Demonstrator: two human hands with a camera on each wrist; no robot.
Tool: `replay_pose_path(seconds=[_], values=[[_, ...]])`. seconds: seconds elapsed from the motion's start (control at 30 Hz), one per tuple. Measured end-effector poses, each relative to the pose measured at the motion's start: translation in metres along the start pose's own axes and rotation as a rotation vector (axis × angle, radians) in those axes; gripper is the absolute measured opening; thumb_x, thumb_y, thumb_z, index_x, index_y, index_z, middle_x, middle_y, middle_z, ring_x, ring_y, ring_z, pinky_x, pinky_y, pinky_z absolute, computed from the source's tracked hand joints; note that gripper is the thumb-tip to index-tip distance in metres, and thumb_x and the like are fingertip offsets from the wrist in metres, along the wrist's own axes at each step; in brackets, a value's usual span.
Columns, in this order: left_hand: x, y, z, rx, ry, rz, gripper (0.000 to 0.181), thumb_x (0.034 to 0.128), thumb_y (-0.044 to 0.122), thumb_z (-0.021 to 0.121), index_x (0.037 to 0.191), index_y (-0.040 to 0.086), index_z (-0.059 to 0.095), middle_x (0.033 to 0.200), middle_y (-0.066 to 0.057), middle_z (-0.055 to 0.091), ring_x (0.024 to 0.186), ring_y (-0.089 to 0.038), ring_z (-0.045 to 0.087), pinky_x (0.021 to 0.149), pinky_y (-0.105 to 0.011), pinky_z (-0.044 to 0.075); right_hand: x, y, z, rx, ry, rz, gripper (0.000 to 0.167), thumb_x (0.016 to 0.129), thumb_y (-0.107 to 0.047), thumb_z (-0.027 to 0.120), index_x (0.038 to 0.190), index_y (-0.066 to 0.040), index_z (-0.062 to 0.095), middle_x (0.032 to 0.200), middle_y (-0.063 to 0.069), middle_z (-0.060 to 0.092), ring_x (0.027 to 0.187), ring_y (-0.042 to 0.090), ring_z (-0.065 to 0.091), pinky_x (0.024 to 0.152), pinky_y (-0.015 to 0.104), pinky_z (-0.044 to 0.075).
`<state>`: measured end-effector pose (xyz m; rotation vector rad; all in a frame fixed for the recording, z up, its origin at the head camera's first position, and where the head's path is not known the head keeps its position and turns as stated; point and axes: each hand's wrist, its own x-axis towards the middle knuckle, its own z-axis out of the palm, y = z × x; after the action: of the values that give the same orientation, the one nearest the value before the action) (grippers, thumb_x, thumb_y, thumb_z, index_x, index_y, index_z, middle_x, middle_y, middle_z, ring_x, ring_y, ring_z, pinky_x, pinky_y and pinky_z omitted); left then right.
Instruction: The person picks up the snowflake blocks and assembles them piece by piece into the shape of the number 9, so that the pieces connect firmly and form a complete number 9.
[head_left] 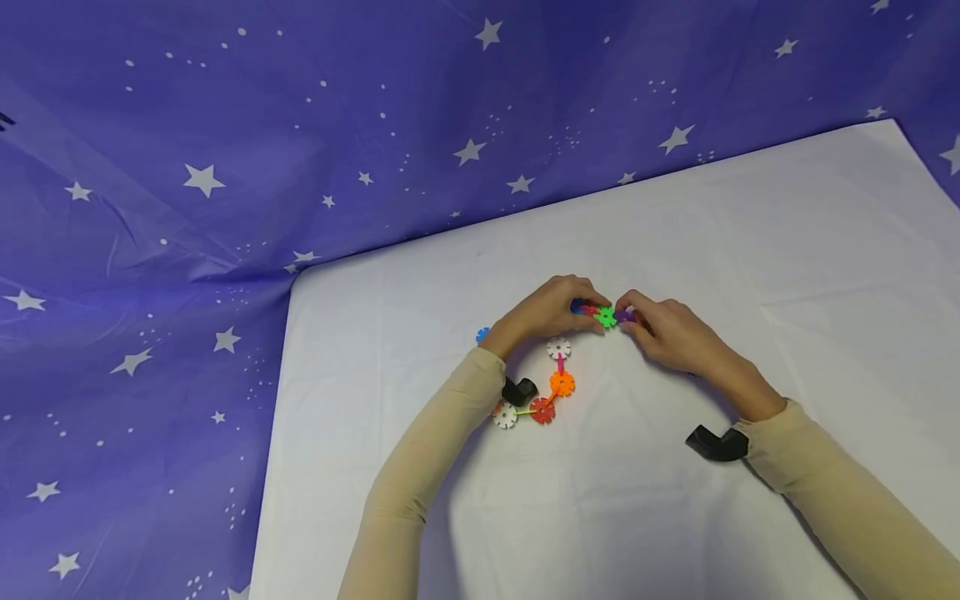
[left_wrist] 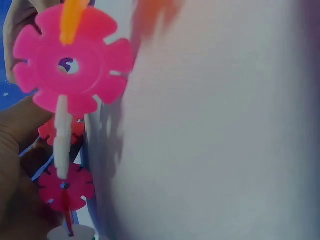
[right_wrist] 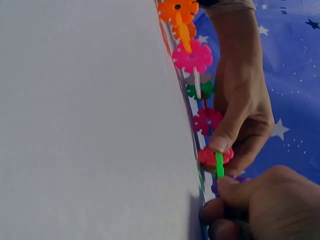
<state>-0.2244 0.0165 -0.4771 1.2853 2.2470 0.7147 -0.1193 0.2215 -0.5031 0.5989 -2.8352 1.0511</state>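
Observation:
A chain of notched plastic discs, slotted into one another, runs between and below both hands. My left hand (head_left: 551,307) pinches the chain at a pinkish-red disc (right_wrist: 205,156), beside a bright green disc (head_left: 606,317). Fingertips of my right hand (head_left: 671,333) pinch a purple disc (head_left: 624,317) that meets the green disc's edge; how deep it sits in the slot is hidden. In the left wrist view a large pink disc (left_wrist: 35,70) with a white disc (left_wrist: 62,135) edge-on fills the near part.
The chain curves back toward the left forearm through a white disc (head_left: 558,347), an orange disc (head_left: 562,383), a red disc (head_left: 542,410) and another white disc (head_left: 505,415). A blue disc (head_left: 482,335) shows behind the left wrist. White cloth covers the table (head_left: 600,517); a starry purple curtain (head_left: 420,108) hangs behind.

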Motion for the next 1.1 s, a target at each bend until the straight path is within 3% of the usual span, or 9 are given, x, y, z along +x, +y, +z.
replay_pose_path(seconds=[0.17, 0.33, 0.6, 0.83, 0.97, 1.1], values=[[-0.001, -0.001, 0.002, -0.004, 0.013, 0.008, 0.037, 0.0856, 0.030, 0.076, 0.119, 0.014, 0.072, 0.106, 0.004, 0.069, 0.096, -0.008, 0.055, 0.090, -0.018, 0.041, 0.002, 0.002, 0.006, -0.006, 0.031, -0.010, 0.021, 0.091, 0.000, 0.065, 0.107, -0.009, 0.055, 0.071, 0.001, 0.061, 0.058, 0.011, 0.043, 0.059, 0.029, 0.038], [-0.001, -0.004, 0.005, -0.047, 0.039, 0.004, 0.035, 0.0850, 0.029, 0.076, 0.116, 0.014, 0.073, 0.104, 0.003, 0.070, 0.093, -0.007, 0.056, 0.086, -0.016, 0.043, 0.003, 0.003, 0.011, -0.024, 0.081, -0.021, 0.021, 0.090, 0.001, 0.065, 0.106, -0.008, 0.054, 0.068, 0.000, 0.057, 0.057, 0.012, 0.042, 0.058, 0.030, 0.037], [0.001, -0.004, 0.005, -0.074, 0.058, 0.010, 0.036, 0.0848, 0.028, 0.077, 0.116, 0.012, 0.073, 0.102, 0.002, 0.072, 0.088, -0.007, 0.056, 0.083, -0.016, 0.044, 0.005, 0.001, 0.015, 0.009, 0.110, 0.029, 0.019, 0.092, -0.001, 0.063, 0.107, -0.007, 0.052, 0.074, 0.005, 0.062, 0.060, 0.017, 0.047, 0.060, 0.033, 0.040], [-0.004, -0.003, 0.005, 0.011, 0.075, -0.019, 0.039, 0.0870, 0.032, 0.074, 0.120, 0.013, 0.071, 0.103, 0.002, 0.070, 0.090, -0.009, 0.054, 0.085, -0.019, 0.042, 0.009, -0.002, 0.006, 0.039, 0.029, 0.077, 0.020, 0.095, -0.007, 0.061, 0.113, -0.006, 0.051, 0.076, 0.005, 0.062, 0.062, 0.015, 0.049, 0.063, 0.033, 0.042], [-0.007, -0.001, 0.004, 0.081, 0.073, -0.040, 0.040, 0.0893, 0.034, 0.072, 0.124, 0.013, 0.069, 0.107, 0.002, 0.068, 0.097, -0.010, 0.054, 0.091, -0.022, 0.042, 0.000, 0.003, -0.023, 0.004, -0.053, 0.107, 0.029, 0.093, -0.015, 0.067, 0.116, -0.004, 0.052, 0.074, 0.000, 0.057, 0.060, 0.010, 0.047, 0.061, 0.028, 0.041], [-0.006, 0.001, 0.000, 0.150, 0.056, -0.055, 0.041, 0.0903, 0.036, 0.071, 0.125, 0.015, 0.068, 0.111, 0.002, 0.067, 0.101, -0.011, 0.053, 0.095, -0.025, 0.041, -0.027, 0.018, -0.056, -0.067, -0.193, 0.209, 0.038, 0.084, -0.027, 0.078, 0.108, -0.006, 0.058, 0.075, -0.002, 0.052, 0.064, 0.010, 0.045, 0.061, 0.026, 0.040]])
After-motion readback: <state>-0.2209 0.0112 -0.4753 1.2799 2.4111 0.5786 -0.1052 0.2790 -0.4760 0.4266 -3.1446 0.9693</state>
